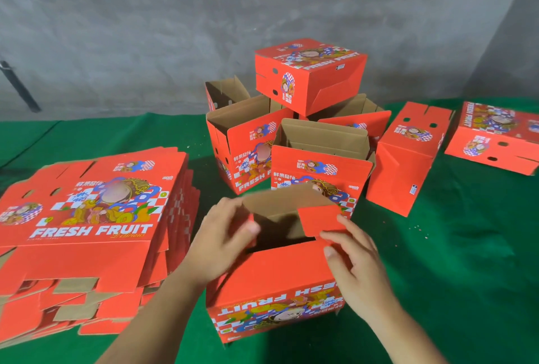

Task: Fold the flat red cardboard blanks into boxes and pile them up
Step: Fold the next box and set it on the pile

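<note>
Felt-like green cloth covers the tabletop [466, 290]. Flat glossy blanks [87, 218] lie stacked at left, within reach; folded boxes [309, 78] pile behind. Front centre, the half-formed box [274, 285] stands open-ended: left grip [224, 241] and right grip [353, 264] each pinch a corrugated flap, likely folding them inward.

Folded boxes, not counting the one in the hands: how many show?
7, perhaps more hidden: one on top of the pile, four open ones beneath, two lying on the cloth at right.
</note>
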Action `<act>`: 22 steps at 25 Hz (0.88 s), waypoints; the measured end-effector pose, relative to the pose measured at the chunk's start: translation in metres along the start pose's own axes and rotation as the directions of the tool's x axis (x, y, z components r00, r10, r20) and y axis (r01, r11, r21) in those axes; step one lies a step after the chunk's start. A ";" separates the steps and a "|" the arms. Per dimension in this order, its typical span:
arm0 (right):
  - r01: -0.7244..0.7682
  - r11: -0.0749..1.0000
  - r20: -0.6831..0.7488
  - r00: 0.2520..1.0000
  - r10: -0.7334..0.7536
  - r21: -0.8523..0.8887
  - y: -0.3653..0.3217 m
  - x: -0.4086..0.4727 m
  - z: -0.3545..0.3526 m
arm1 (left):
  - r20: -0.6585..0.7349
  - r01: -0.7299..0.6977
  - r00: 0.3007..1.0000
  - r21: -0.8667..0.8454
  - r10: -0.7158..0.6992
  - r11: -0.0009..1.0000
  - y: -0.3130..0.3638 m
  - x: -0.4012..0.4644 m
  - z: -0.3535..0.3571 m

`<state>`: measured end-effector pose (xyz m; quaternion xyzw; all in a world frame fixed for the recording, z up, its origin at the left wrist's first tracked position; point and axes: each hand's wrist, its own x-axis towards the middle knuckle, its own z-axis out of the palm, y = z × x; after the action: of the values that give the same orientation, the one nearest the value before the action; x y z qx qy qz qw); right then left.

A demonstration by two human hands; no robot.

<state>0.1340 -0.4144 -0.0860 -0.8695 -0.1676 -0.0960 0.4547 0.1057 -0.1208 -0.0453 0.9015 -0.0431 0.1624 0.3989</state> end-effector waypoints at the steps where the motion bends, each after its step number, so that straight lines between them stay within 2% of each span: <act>1: -0.031 0.998 -0.004 0.999 0.032 0.049 -0.002 0.001 0.001 | -0.033 0.041 0.998 -0.165 -0.047 0.985 0.000 -0.005 -0.003; 2: -0.045 0.996 -0.006 0.999 0.046 0.077 -0.004 0.002 0.003 | -0.045 0.089 0.993 -0.275 -0.105 0.957 0.001 -0.009 -0.006; 3: -0.050 0.997 -0.003 0.999 0.051 0.061 -0.007 0.004 0.005 | -0.036 0.111 0.991 -0.298 -0.127 0.948 0.002 -0.010 -0.009; 6: -0.086 0.992 0.025 0.996 0.089 -0.097 -0.012 0.007 0.008 | 0.007 0.094 0.996 -0.193 -0.094 0.977 0.005 -0.010 -0.013; 8: -0.099 0.987 0.063 0.992 0.107 -0.130 -0.016 0.009 0.004 | 0.131 0.151 0.983 -0.193 -0.127 0.970 0.008 -0.009 -0.020; 10: -0.113 0.984 0.092 0.988 0.126 -0.135 -0.020 0.013 0.001 | 0.309 0.231 0.927 -0.021 -0.213 0.973 0.012 -0.012 -0.021; 12: -0.103 0.974 0.175 0.975 0.140 -0.202 -0.025 0.017 -0.003 | 0.366 0.205 0.878 0.298 -0.310 0.932 0.016 -0.019 -0.016; 14: -0.190 0.975 0.288 0.933 0.216 -0.116 -0.028 0.025 -0.012 | 0.309 0.252 0.835 0.521 -0.455 0.815 0.018 -0.027 -0.012; 15: -0.245 0.965 0.339 0.904 0.261 -0.090 -0.029 0.030 -0.016 | 0.259 0.352 0.787 0.556 -0.559 0.753 0.019 -0.028 -0.012; 16: -0.247 0.958 0.379 0.881 0.285 -0.147 -0.029 0.035 -0.018 | 0.221 0.457 0.736 0.535 -0.640 0.711 0.020 -0.028 -0.010; 17: -0.189 0.933 0.404 0.862 0.308 -0.307 -0.032 0.039 -0.018 | 0.192 0.518 0.715 0.500 -0.672 0.694 0.023 -0.027 -0.007; 19: -0.136 0.835 0.374 0.848 0.376 -0.533 -0.042 0.046 -0.011 | 0.101 0.504 0.758 0.536 -0.644 0.677 0.030 -0.031 0.005; 21: -0.167 0.806 0.309 0.864 0.397 -0.568 -0.045 0.047 -0.002 | 0.047 0.474 0.806 0.544 -0.590 0.692 0.033 -0.039 0.011; 22: -0.169 0.819 0.309 0.869 0.387 -0.548 -0.044 0.047 -0.001 | 0.042 0.489 0.821 0.463 -0.569 0.740 0.032 -0.039 0.008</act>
<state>0.1603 -0.3821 -0.0369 -0.9730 -0.0955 0.1155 0.1756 0.0648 -0.1505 -0.0408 0.9521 0.2167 -0.0353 0.2131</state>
